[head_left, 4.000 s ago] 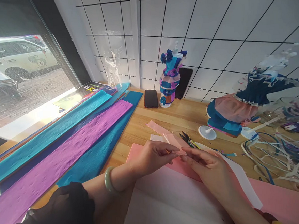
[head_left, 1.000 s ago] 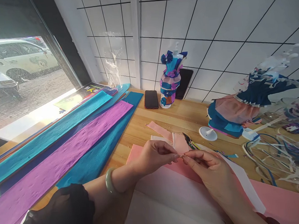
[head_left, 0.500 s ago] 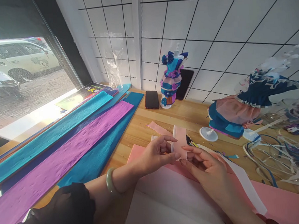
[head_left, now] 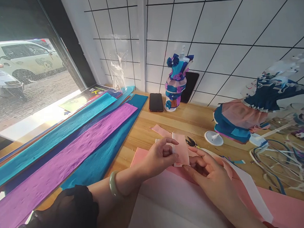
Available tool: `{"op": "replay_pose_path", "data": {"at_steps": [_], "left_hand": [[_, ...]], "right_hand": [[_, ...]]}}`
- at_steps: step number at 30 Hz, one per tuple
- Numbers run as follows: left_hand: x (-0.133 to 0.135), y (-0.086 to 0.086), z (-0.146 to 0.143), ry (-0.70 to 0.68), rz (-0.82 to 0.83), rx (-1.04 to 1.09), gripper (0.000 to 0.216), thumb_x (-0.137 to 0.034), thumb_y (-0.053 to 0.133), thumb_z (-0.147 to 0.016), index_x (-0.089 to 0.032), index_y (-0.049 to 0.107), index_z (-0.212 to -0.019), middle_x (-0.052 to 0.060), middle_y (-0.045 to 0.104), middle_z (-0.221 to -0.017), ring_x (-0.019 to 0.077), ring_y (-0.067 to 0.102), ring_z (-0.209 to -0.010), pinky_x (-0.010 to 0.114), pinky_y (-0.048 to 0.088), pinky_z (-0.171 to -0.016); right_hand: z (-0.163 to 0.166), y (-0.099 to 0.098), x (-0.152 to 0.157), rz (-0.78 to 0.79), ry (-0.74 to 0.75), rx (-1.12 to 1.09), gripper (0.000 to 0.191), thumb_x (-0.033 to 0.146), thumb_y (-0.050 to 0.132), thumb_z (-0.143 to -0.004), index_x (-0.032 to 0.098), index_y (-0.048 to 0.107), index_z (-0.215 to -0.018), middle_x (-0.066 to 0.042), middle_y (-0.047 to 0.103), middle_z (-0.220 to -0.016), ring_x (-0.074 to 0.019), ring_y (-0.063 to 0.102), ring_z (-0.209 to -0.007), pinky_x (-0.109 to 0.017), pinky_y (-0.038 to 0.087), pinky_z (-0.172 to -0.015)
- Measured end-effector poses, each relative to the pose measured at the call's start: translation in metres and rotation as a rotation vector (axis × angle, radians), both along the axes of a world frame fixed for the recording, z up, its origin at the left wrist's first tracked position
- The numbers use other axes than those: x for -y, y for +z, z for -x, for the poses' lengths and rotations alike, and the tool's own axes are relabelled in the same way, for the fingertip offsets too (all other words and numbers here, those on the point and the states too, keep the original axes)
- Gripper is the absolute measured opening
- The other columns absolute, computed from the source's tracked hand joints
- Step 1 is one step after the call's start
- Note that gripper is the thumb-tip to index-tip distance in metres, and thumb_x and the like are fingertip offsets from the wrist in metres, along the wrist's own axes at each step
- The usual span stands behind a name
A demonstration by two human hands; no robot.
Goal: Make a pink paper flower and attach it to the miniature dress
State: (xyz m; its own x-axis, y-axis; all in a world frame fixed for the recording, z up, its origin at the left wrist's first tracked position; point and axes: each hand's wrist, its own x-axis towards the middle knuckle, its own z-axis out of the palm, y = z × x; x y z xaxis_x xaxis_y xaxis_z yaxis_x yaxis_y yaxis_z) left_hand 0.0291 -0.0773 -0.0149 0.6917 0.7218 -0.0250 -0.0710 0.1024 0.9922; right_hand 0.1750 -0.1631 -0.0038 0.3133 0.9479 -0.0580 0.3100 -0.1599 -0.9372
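My left hand (head_left: 159,157) pinches a small folded piece of pale pink crepe paper (head_left: 182,150) and holds it upright above the table. My right hand (head_left: 210,172) is curled just right of it, fingertips touching the piece's lower edge. Under both hands lie a large pink sheet (head_left: 285,202) and a paler sheet (head_left: 174,209). A white paper strip (head_left: 248,187) runs past my right wrist. A green bangle (head_left: 113,184) is on my left wrist.
Long teal (head_left: 64,128) and purple (head_left: 73,149) crepe rolls lie at the left. Two phones (head_left: 155,102), a small dressed doll form (head_left: 177,79), a bigger one (head_left: 243,116), a white round stand (head_left: 213,137), scissors (head_left: 192,142) and a tangle of paper strips (head_left: 288,163) sit on the wooden table.
The pink piece, held low and flat between my fingertips a second ago, now stands upright with its face toward me. My right hand has dropped to its lower edge.
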Motion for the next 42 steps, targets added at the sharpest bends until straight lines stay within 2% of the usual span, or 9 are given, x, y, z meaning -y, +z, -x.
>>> {"op": "replay_pose_path", "data": {"at_steps": [7, 10, 17, 21, 25, 28, 35, 42], "left_hand": [[-0.002, -0.003, 0.0, 0.066, 0.059, 0.088, 0.036, -0.024, 0.061, -0.075, -0.018, 0.042, -0.104, -0.006, 0.05, -0.059, 0.0088, 0.053, -0.053, 0.021, 0.039, -0.053], [-0.004, -0.004, 0.0, 0.092, 0.113, 0.106, 0.037, -0.025, 0.062, -0.074, -0.018, 0.043, -0.105, -0.004, 0.054, -0.062, 0.0107, 0.056, -0.053, 0.024, 0.043, -0.055], [-0.009, -0.009, 0.001, 0.082, 0.254, 0.164, 0.049, -0.031, 0.067, -0.07, -0.013, 0.046, -0.11, 0.001, 0.058, -0.067, 0.0125, 0.057, -0.053, 0.026, 0.045, -0.052], [-0.01, -0.011, -0.001, 0.089, 0.281, 0.198, 0.039, -0.031, 0.07, -0.067, -0.012, 0.054, -0.097, 0.004, 0.059, -0.073, 0.0112, 0.057, -0.057, 0.024, 0.045, -0.053], [-0.01, -0.011, -0.002, 0.073, 0.288, 0.226, 0.03, -0.035, 0.069, -0.068, -0.011, 0.055, -0.08, 0.003, 0.057, -0.069, 0.011, 0.056, -0.056, 0.024, 0.045, -0.05], [-0.01, -0.013, -0.002, 0.107, 0.297, 0.226, 0.031, -0.036, 0.069, -0.067, -0.011, 0.054, -0.075, 0.001, 0.056, -0.066, 0.0102, 0.055, -0.054, 0.024, 0.046, -0.051], [-0.011, -0.015, -0.003, 0.125, 0.314, 0.203, 0.033, -0.037, 0.069, -0.067, -0.012, 0.052, -0.079, 0.003, 0.058, -0.069, 0.0117, 0.058, -0.055, 0.025, 0.048, -0.049], [-0.011, -0.012, -0.001, 0.18, 0.238, 0.127, 0.038, -0.039, 0.069, -0.067, -0.017, 0.044, -0.086, -0.001, 0.06, -0.064, 0.0123, 0.058, -0.051, 0.024, 0.046, -0.048]], "right_hand": [[-0.003, -0.009, 0.002, 0.05, 0.027, 0.054, 0.051, 0.041, 0.063, -0.07, 0.026, 0.048, -0.116, -0.002, 0.072, -0.089, -0.0237, 0.065, -0.089, -0.044, 0.043, -0.09], [-0.003, -0.008, 0.002, 0.041, 0.02, 0.096, 0.052, 0.043, 0.063, -0.069, 0.026, 0.049, -0.116, -0.002, 0.072, -0.087, -0.0252, 0.064, -0.092, -0.047, 0.04, -0.093], [-0.003, -0.01, 0.002, 0.056, 0.023, 0.125, 0.051, 0.043, 0.061, -0.07, 0.025, 0.049, -0.116, -0.002, 0.072, -0.085, -0.024, 0.065, -0.089, -0.042, 0.047, -0.086], [-0.004, -0.014, 0.0, 0.059, 0.031, 0.087, 0.054, 0.043, 0.061, -0.069, 0.025, 0.048, -0.117, -0.001, 0.07, -0.082, -0.024, 0.063, -0.092, -0.04, 0.048, -0.086], [-0.002, -0.013, -0.001, 0.048, 0.032, 0.045, 0.053, 0.043, 0.062, -0.067, 0.025, 0.049, -0.116, -0.001, 0.07, -0.079, -0.0239, 0.064, -0.09, -0.039, 0.049, -0.084], [-0.001, -0.011, 0.0, 0.045, 0.023, 0.046, 0.05, 0.044, 0.062, -0.067, 0.025, 0.05, -0.113, -0.001, 0.07, -0.078, -0.0243, 0.063, -0.093, -0.039, 0.05, -0.082], [0.0, -0.01, 0.001, 0.03, 0.055, 0.109, 0.049, 0.042, 0.059, -0.072, 0.025, 0.047, -0.116, -0.002, 0.07, -0.079, -0.0245, 0.064, -0.089, -0.042, 0.048, -0.085], [0.003, -0.005, 0.003, -0.042, 0.037, 0.236, 0.046, 0.038, 0.06, -0.071, 0.029, 0.052, -0.115, 0.003, 0.067, -0.068, -0.0205, 0.065, -0.074, -0.036, 0.052, -0.076]]}}
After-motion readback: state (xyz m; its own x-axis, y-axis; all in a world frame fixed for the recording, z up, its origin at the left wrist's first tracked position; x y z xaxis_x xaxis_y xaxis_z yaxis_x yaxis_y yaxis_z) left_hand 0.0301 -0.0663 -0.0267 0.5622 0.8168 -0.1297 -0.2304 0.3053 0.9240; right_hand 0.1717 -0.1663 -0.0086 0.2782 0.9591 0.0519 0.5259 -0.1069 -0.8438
